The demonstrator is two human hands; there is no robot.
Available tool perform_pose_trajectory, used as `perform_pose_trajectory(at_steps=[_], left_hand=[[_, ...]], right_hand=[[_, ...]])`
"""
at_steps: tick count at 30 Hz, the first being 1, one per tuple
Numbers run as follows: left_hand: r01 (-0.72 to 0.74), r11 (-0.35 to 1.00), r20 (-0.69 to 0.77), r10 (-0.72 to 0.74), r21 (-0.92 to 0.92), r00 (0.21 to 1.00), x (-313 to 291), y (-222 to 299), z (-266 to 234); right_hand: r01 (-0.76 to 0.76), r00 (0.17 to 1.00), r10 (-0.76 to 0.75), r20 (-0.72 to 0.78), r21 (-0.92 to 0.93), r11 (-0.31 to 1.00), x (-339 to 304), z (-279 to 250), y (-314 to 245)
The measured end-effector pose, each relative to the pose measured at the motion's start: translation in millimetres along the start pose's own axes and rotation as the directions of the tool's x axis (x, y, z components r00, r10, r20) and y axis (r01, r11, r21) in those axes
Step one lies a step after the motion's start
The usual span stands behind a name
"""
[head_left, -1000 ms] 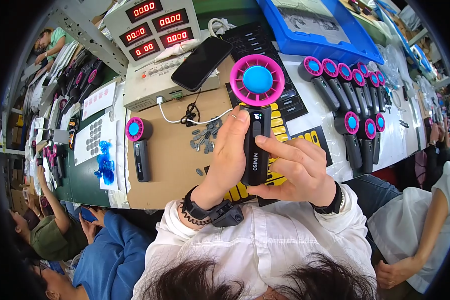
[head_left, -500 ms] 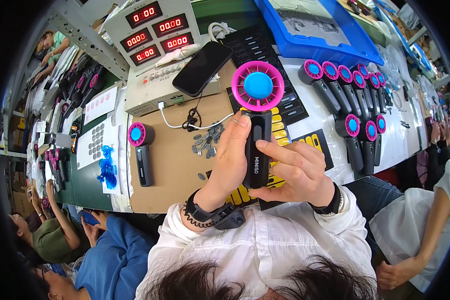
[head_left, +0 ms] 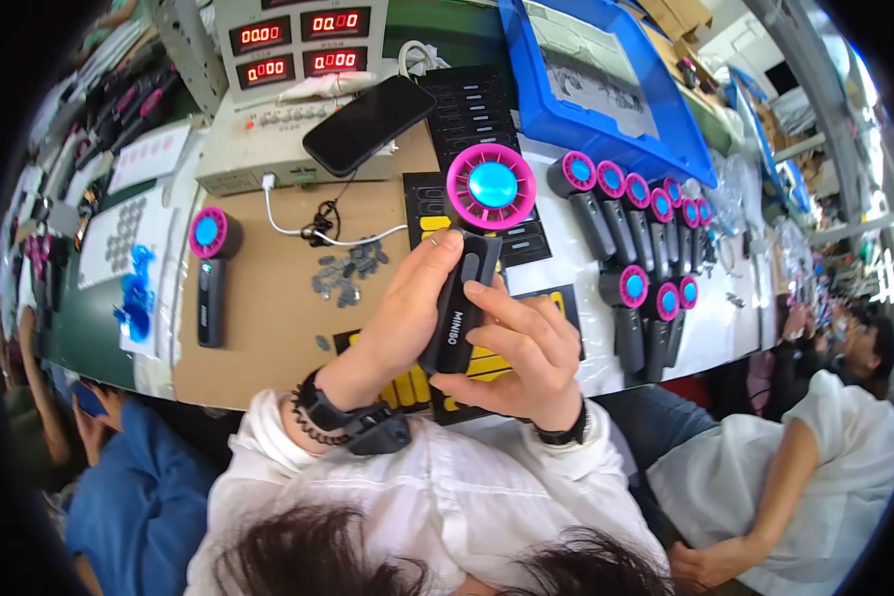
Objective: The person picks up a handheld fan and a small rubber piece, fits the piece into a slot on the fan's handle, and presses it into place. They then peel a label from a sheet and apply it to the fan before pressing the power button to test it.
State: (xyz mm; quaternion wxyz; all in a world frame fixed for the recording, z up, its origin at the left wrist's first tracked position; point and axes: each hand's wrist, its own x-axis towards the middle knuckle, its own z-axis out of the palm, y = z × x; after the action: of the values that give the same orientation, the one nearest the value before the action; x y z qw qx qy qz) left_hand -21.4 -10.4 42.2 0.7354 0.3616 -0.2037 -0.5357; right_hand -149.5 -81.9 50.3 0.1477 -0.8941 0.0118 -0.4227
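Between my two hands is a handheld fan [head_left: 455, 316] with a dark handle and a pink ring around a blue centre. My left hand [head_left: 407, 303] is closed around the handle's left side, its thumb near the neck just below the fan head. On the other side, my right hand [head_left: 528, 348] has its fingertips on the handle's face and its thumb at the bottom end. Under the hands lie black sheets with yellow shapes [head_left: 407, 385]. Small grey oval pieces [head_left: 348, 270] are scattered on the brown board [head_left: 258, 343] beside my left hand.
Another fan [head_left: 211, 298] stands at the board's left. Several fans [head_left: 631, 228] lie in rows at right, before a blue tray [head_left: 556, 124]. A phone [head_left: 368, 124] leans on a metered power box [head_left: 268, 149]. A person in white [head_left: 785, 457] sits at right.
The whole view has shifted, so the bench and hands appear further left. The fan in my hands now leans, its head tipped to the right. Both hands keep their hold.
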Motion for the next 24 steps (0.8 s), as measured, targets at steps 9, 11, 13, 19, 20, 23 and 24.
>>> perform_pose_trajectory(at_steps=[9,11,13,19,20,23,24], left_hand=[[0.094,0.985,-0.068,-0.105,-0.143,0.992,-2,-6,1],[0.127,0.981,-0.070,-0.138,-0.146,0.988,-1,-8,0],[0.125,0.968,-0.002,-0.128,-0.218,0.992,2,-10,-2],[0.222,0.935,0.057,-0.214,-0.275,0.975,9,4,-4],[0.202,0.937,0.057,-0.194,-0.286,0.979,10,5,-7],[0.185,0.932,0.068,-0.172,-0.312,0.983,7,3,-11],[0.158,0.946,0.059,-0.147,-0.282,0.987,7,2,-13]], right_hand=[[-0.120,0.993,0.121,-0.008,0.102,0.988,-11,9,-3],[-0.129,0.991,0.132,-0.010,0.127,0.983,-11,10,-2],[-0.142,0.989,0.147,-0.019,0.149,0.979,-11,9,0],[-0.140,0.990,0.143,-0.007,0.170,0.976,1,8,12],[-0.137,0.990,0.140,-0.004,0.172,0.975,4,10,12],[-0.133,0.990,0.137,-0.014,0.175,0.976,8,10,14],[-0.124,0.992,0.128,-0.009,0.172,0.977,9,10,15]])
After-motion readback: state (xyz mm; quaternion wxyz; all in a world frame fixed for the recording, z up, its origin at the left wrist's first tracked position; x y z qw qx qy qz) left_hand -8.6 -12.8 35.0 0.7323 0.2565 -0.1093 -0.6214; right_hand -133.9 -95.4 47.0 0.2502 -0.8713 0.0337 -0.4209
